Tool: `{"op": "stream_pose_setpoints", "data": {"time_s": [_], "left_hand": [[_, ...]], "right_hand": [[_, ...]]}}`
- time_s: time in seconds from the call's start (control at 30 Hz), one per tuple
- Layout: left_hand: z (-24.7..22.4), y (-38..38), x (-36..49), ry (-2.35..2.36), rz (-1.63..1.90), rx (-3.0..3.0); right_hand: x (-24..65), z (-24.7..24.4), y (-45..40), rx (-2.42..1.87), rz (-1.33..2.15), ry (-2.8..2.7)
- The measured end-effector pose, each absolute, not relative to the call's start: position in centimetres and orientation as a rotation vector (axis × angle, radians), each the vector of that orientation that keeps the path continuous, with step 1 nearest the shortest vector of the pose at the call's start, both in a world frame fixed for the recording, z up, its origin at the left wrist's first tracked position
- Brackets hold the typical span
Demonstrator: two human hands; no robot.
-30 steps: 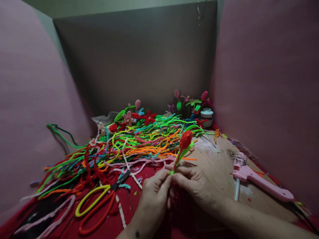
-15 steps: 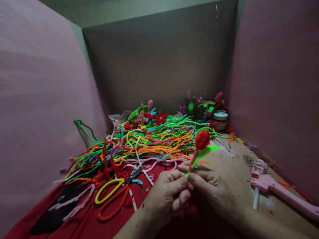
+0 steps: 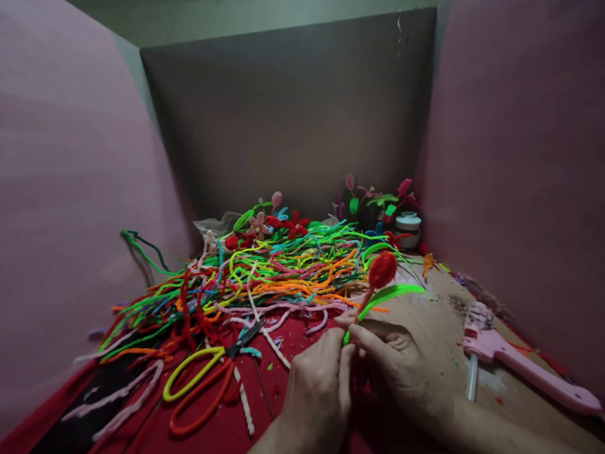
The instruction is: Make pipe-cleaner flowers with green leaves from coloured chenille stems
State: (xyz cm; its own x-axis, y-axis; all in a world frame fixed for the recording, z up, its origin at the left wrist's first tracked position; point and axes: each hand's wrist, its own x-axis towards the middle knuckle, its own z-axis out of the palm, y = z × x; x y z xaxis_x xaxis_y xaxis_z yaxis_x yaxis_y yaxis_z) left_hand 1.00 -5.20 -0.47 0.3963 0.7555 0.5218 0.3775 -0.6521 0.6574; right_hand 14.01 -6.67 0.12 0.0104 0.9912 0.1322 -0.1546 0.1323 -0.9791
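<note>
A red fuzzy flower bud [image 3: 382, 271] on a reddish stem stands tilted above my two hands, with a long green leaf [image 3: 394, 291] reaching out to the right beside it. My right hand [image 3: 397, 359] pinches the stem between thumb and fingers. Close against it on the left, my left hand [image 3: 319, 378] is closed at the stem's lower end, where a bit of green shows; its fingertips are partly hidden. Scissors [image 3: 229, 353] with one yellow and one red handle loop lie to the left of my hands on the red cloth [image 3: 265, 384].
A large heap of colourful pipe cleaners [image 3: 293, 265] spreads beyond my hands. Finished flowers [image 3: 295, 225] lie at its back. A pink glue gun [image 3: 520, 362] rests on the right, and a lidded white jar [image 3: 408, 229] stands at the back. Pink panels flank both sides.
My left hand has turned and its fingers have closed in lower on the stem. The leaf now spreads further right from the bud. The whole view has shifted slightly, moving the surroundings left.
</note>
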Motion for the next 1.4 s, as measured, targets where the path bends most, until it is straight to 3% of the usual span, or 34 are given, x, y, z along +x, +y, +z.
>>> {"op": "stream_pose_setpoints", "data": {"time_s": [0.23,0.57,0.97,1.17,1.4], "left_hand": [[-1.7,-4.7,0.6,0.927,1.291,2.64],[2.0,-5.2,0.6,0.947,0.783,1.441],[1.6,-4.5,-0.1,0.575,0.587,0.917],[1.7,-3.9,-1.2,0.498,0.399,0.886],[2.2,-4.6,-0.4,0.625,0.481,1.032]], "right_hand": [[13.9,0.4,-6.8,-1.04,1.11,-1.236],[14.2,-0.4,-6.7,-0.942,1.013,-1.345],[14.6,0.3,-7.0,-1.026,0.843,-1.53],[14.0,0.2,-7.4,-0.873,1.054,-1.348],[13.5,-0.3,-7.3,-0.85,1.241,-1.122]]}}
